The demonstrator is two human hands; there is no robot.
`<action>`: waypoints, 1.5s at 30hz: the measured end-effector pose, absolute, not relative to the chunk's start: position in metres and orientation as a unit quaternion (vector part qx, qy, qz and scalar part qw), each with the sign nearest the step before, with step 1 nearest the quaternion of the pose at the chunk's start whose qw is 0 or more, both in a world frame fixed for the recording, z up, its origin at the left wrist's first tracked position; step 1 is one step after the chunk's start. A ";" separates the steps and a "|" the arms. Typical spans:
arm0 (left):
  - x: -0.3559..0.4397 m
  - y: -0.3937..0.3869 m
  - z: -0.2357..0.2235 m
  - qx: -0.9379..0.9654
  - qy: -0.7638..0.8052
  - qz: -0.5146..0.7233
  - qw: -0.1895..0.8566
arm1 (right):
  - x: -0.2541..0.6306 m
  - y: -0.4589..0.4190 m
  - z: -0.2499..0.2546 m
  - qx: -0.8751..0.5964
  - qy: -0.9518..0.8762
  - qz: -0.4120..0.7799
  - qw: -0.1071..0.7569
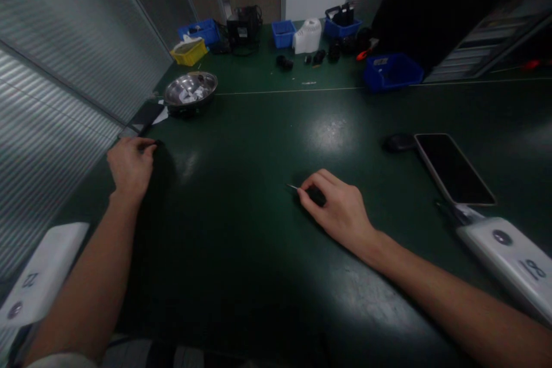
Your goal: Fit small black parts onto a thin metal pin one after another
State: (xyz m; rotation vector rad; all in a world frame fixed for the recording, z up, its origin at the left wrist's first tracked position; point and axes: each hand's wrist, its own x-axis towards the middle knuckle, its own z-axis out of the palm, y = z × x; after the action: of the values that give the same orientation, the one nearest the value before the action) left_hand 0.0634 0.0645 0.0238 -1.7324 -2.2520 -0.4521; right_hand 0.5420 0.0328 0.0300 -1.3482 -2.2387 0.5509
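Note:
On the left side of the green table, my left hand [130,165] is closed in a pinch. A small dark thing [158,142] shows at its fingertips, too small to name. My right hand [338,204] rests near the middle of the table, thumb and forefinger pressed together on a thin tool with a metal tip [292,186]. That tip points left, and the rest of the tool is hidden by the fingers. Beyond my left hand stands a round metal bowl [172,92] with white scraps in it.
To the right lie a phone [455,168], a black mouse [399,142] and a white device [513,259]. Another white device [47,267] is beside my left forearm. Along the back are blue bins [283,34], a yellow bin [190,54] and a white housing [307,37].

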 end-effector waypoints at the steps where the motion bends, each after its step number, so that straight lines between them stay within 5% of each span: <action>1: 0.066 0.066 0.024 -0.603 -0.770 -0.165 0.127 | 0.542 0.033 0.030 -0.490 -0.816 0.199 0.233; 8: 0.146 0.073 0.042 -0.692 -0.672 -0.256 0.069 | 0.543 0.033 0.027 -0.481 -0.821 0.194 0.239; 16: 0.294 0.028 0.026 -0.858 -0.395 -0.282 -0.168 | 0.542 0.033 0.029 -0.502 -0.798 0.210 0.259; 45: 0.295 0.031 0.021 -0.858 -0.353 -0.301 -0.222 | 0.542 0.030 0.026 -0.403 -0.868 0.210 0.201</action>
State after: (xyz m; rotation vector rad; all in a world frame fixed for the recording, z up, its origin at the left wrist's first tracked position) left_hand 0.2951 0.0308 0.0212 -3.1570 -1.3014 -1.1064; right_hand 0.5420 0.0304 0.0265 -1.1253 -2.4242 0.5853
